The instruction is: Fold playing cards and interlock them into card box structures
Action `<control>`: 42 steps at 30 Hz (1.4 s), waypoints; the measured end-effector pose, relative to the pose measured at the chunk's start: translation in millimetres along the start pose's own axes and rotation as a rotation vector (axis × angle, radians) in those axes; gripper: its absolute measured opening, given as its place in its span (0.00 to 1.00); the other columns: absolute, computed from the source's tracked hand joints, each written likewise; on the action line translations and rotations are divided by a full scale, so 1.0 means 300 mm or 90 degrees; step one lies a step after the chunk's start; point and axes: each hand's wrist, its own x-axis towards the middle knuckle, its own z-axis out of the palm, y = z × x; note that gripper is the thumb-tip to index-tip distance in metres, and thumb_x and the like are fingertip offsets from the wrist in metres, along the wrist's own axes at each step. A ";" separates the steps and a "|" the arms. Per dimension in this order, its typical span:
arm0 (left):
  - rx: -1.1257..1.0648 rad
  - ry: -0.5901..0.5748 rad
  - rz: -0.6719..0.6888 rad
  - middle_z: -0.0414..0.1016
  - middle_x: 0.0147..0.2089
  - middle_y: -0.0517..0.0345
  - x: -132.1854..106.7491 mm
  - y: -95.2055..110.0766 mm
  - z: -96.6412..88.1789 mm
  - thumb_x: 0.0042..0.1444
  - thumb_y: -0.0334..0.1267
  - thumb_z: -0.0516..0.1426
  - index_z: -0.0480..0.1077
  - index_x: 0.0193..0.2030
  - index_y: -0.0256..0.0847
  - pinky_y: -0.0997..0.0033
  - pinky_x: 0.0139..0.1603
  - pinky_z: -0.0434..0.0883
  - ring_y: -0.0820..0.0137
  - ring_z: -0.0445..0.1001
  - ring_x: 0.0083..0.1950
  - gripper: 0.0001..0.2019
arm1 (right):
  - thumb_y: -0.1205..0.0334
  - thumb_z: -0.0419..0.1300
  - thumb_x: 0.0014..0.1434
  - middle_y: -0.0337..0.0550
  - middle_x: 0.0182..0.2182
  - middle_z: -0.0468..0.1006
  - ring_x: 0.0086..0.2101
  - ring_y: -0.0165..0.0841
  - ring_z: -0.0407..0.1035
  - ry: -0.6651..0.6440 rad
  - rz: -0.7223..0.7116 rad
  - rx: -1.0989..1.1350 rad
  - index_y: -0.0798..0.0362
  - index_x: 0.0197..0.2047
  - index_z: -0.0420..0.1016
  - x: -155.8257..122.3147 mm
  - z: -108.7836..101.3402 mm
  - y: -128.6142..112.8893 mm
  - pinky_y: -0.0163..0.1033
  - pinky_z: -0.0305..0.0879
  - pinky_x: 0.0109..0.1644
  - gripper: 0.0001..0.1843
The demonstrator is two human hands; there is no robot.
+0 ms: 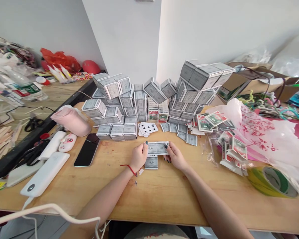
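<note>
Two grey-backed cards (156, 148), side by side in a strip, are held low over the middle of a wooden bench (164, 196). The left end is pinched by the fingers of the left hand (139, 156), closed with the thumb on top; the right end is gripped likewise by the right hand (175, 156), some of its fingers being tucked below. A third card (151, 163) is seen just under the strip, nearer the person; whether it is joined cannot be told. A red cord (130, 168) is worn on the left wrist. Beyond the hands, face-up cards (148, 128) are spread beside face-down cards (181, 131). Behind these, grey blocks (123, 127) are stacked in stepped piles. To the left, a phone (87, 151) and a power bank (45, 174) are laid. To the right, card boxes (234, 151) are heaped near a tape roll (255, 179) and a pink bag (259, 132).
</note>
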 end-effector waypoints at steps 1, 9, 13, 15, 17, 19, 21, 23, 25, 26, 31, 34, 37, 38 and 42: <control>0.000 0.001 -0.001 0.55 0.16 0.64 0.001 0.000 -0.001 0.57 0.41 0.44 0.53 0.18 0.39 0.75 0.22 0.50 0.78 0.54 0.19 0.18 | 0.47 0.45 0.58 0.30 0.15 0.65 0.12 0.23 0.54 -0.001 -0.006 -0.003 0.51 0.32 0.57 -0.001 0.000 0.001 0.29 0.49 0.15 0.15; -0.069 -0.042 -0.022 0.52 0.15 0.65 -0.005 0.013 -0.004 0.56 0.47 0.45 0.51 0.17 0.39 0.76 0.21 0.51 0.78 0.53 0.19 0.21 | 0.48 0.45 0.59 0.30 0.12 0.61 0.13 0.25 0.53 0.115 -0.045 -0.031 0.50 0.30 0.58 0.003 0.016 0.009 0.31 0.50 0.17 0.14; -0.052 -0.081 -0.011 0.50 0.14 0.65 -0.004 0.006 0.000 0.55 0.49 0.45 0.49 0.15 0.39 0.75 0.20 0.49 0.78 0.52 0.19 0.22 | 0.48 0.46 0.58 0.30 0.11 0.59 0.13 0.25 0.53 0.148 -0.046 -0.023 0.51 0.31 0.60 0.006 0.020 0.011 0.31 0.50 0.17 0.15; -0.040 -0.082 -0.010 0.50 0.14 0.65 -0.002 0.003 0.001 0.55 0.49 0.45 0.48 0.15 0.39 0.75 0.20 0.49 0.78 0.52 0.18 0.23 | 0.47 0.46 0.58 0.30 0.11 0.59 0.13 0.25 0.53 0.141 -0.038 -0.014 0.51 0.32 0.61 0.007 0.019 0.009 0.31 0.50 0.17 0.15; -0.031 -0.077 -0.013 0.49 0.14 0.65 0.000 0.003 0.001 0.56 0.49 0.44 0.48 0.14 0.39 0.75 0.20 0.48 0.78 0.51 0.18 0.23 | 0.46 0.47 0.57 0.30 0.11 0.60 0.13 0.25 0.52 0.127 -0.027 -0.003 0.51 0.32 0.61 0.009 0.017 0.006 0.30 0.49 0.16 0.16; -0.032 -0.073 -0.018 0.49 0.14 0.65 0.000 0.005 -0.001 0.56 0.49 0.44 0.48 0.14 0.39 0.74 0.20 0.48 0.78 0.51 0.18 0.23 | 0.45 0.47 0.56 0.30 0.11 0.61 0.12 0.25 0.52 0.117 -0.013 0.007 0.52 0.33 0.62 0.011 0.015 0.001 0.30 0.48 0.15 0.17; -0.055 -0.076 -0.026 0.48 0.15 0.65 0.000 0.009 -0.004 0.56 0.50 0.44 0.48 0.15 0.39 0.74 0.20 0.48 0.78 0.50 0.18 0.23 | 0.45 0.47 0.56 0.30 0.11 0.61 0.11 0.24 0.51 0.117 -0.002 0.016 0.52 0.33 0.62 0.013 0.014 -0.002 0.30 0.47 0.14 0.18; -0.099 -0.087 -0.029 0.48 0.16 0.65 -0.001 0.012 -0.008 0.56 0.50 0.43 0.48 0.16 0.39 0.75 0.21 0.49 0.78 0.50 0.19 0.22 | 0.44 0.48 0.55 0.30 0.11 0.62 0.11 0.24 0.52 0.124 0.001 0.021 0.52 0.33 0.62 0.014 0.014 -0.005 0.30 0.47 0.14 0.18; -0.140 -0.106 -0.023 0.48 0.17 0.65 -0.001 0.012 -0.011 0.55 0.50 0.44 0.48 0.17 0.39 0.76 0.21 0.50 0.78 0.50 0.20 0.21 | 0.44 0.48 0.55 0.31 0.11 0.62 0.11 0.24 0.52 0.139 0.003 0.027 0.52 0.33 0.62 0.015 0.014 -0.005 0.30 0.47 0.14 0.19; -0.148 -0.116 -0.018 0.49 0.18 0.65 -0.001 0.010 -0.012 0.55 0.50 0.45 0.49 0.18 0.39 0.76 0.21 0.50 0.78 0.50 0.21 0.21 | 0.43 0.48 0.55 0.31 0.11 0.62 0.12 0.24 0.52 0.145 0.005 0.031 0.52 0.32 0.62 0.016 0.013 -0.005 0.30 0.47 0.14 0.19; -0.096 -0.124 -0.004 0.48 0.16 0.65 -0.009 -0.002 -0.003 0.54 0.51 0.45 0.49 0.16 0.39 0.76 0.20 0.49 0.79 0.50 0.20 0.23 | 0.42 0.48 0.54 0.31 0.11 0.62 0.12 0.24 0.51 0.141 0.013 0.050 0.52 0.32 0.62 0.016 0.010 -0.009 0.30 0.46 0.14 0.20; -0.091 -0.101 0.005 0.49 0.16 0.65 -0.014 -0.004 -0.005 0.57 0.49 0.43 0.49 0.15 0.39 0.75 0.20 0.51 0.78 0.52 0.19 0.23 | 0.43 0.50 0.53 0.31 0.13 0.59 0.13 0.24 0.50 0.153 0.008 0.075 0.52 0.33 0.64 0.017 0.006 -0.015 0.30 0.46 0.15 0.20; -0.074 -0.014 0.078 0.61 0.21 0.59 -0.004 0.000 -0.019 0.59 0.43 0.41 0.57 0.19 0.38 0.74 0.28 0.62 0.75 0.62 0.26 0.20 | 0.45 0.54 0.52 0.30 0.15 0.55 0.14 0.22 0.48 0.194 0.011 0.134 0.53 0.30 0.65 0.022 -0.007 -0.011 0.30 0.43 0.16 0.18; -0.058 0.017 0.122 0.66 0.27 0.56 0.004 0.001 -0.024 0.60 0.40 0.41 0.61 0.23 0.38 0.72 0.35 0.65 0.72 0.66 0.32 0.18 | 0.46 0.55 0.51 0.30 0.15 0.53 0.14 0.22 0.46 0.203 0.018 0.159 0.53 0.29 0.65 0.024 -0.013 -0.007 0.30 0.42 0.16 0.17; 0.061 0.010 0.292 0.66 0.50 0.48 0.048 -0.004 -0.019 0.57 0.31 0.44 0.63 0.45 0.38 0.57 0.56 0.60 0.65 0.59 0.57 0.13 | 0.46 0.58 0.48 0.28 0.13 0.49 0.13 0.21 0.41 0.223 0.036 0.237 0.52 0.25 0.62 0.031 -0.033 0.011 0.30 0.38 0.15 0.17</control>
